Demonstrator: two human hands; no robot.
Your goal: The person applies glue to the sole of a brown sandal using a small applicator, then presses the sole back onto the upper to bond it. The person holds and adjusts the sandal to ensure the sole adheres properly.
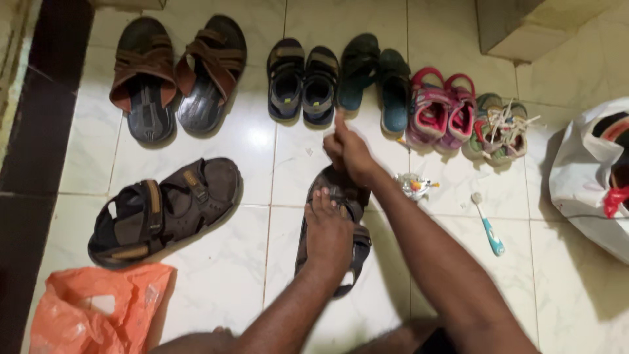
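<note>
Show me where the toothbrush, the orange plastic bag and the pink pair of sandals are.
toothbrush [489, 229]: head view, on its blue handle.
orange plastic bag [78, 314]: head view, on its crumpled middle.
pink sandals [440, 111]: head view, between the two straps.

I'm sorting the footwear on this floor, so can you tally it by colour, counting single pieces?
Brown sandals: 4
Navy-grey sandals: 2
Teal flip-flops: 2
Pink sandals: 2
Green lace-up shoes: 2
Total: 12
</note>
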